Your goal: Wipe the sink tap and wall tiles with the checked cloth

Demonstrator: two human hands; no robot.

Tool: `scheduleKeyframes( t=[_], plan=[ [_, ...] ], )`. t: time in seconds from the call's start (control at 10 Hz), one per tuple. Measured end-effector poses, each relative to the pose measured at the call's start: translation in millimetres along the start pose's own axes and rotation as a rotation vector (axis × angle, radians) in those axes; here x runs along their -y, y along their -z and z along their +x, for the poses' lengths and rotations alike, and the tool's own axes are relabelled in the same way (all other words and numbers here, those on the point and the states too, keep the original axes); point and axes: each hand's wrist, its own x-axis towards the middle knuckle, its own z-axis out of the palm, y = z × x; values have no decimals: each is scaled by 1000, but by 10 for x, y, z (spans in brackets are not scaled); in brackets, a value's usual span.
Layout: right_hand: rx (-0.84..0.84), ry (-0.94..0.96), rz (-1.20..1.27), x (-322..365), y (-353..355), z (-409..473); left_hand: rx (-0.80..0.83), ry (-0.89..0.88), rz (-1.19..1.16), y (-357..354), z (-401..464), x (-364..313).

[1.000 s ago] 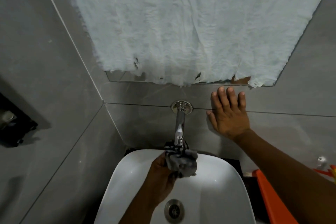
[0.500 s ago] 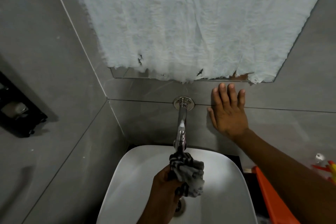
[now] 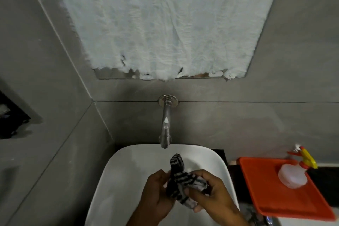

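Observation:
The black-and-white checked cloth (image 3: 180, 182) is bunched up over the white sink basin (image 3: 117, 174), well below the tap. My left hand (image 3: 157, 194) grips its left side and my right hand (image 3: 212, 194) grips its right side. The chrome tap (image 3: 166, 124) juts out from the grey wall tiles (image 3: 238, 124), bare, with nothing touching it. A horizontal grout line runs through the tap's wall flange.
Above the tap, a mirror is covered by crumpled white paper (image 3: 165, 20). To the right stands an orange tray (image 3: 271, 189) holding a clear spray bottle (image 3: 295, 174) with a red and yellow nozzle. A dark holder (image 3: 11, 115) hangs on the left wall.
My left hand pulled the cloth off the tap spout and down over the basin. My right hand left the wall tile and came down to grip the cloth too.

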Motion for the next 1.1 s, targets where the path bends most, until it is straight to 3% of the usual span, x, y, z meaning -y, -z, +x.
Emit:
scheduleKeyframes(
  t=[0.2, 0.4, 0.5, 0.6, 0.7, 0.9, 1.1],
  plan=[
    [-285, -183, 295, -144, 787, -357, 155, 56, 375, -524, 536, 324],
    [-491, -395, 538, -619, 1683, -347, 187, -258, 1350, -1546, 1539, 1043],
    [-581, -421, 582, -905, 2030, -95, 222, -378, 1727, -1738, 2154, 1539],
    [-653, -463, 651, -1237, 2352, 214, 166, -411, 1942, -1780, 2725, 1958],
    [-654, -513, 599, -1524, 2573, 490, 137, -382, 2139, -1713, 3143, 2274],
    [-614, -618, 365, -1830, 2737, 718, 243, -389, 2420, -1518, 3352, 2515],
    [-620, -462, 31, -1493, 2553, 796, 472, -509, 2337, -1529, 2951, 2159]
  ],
)
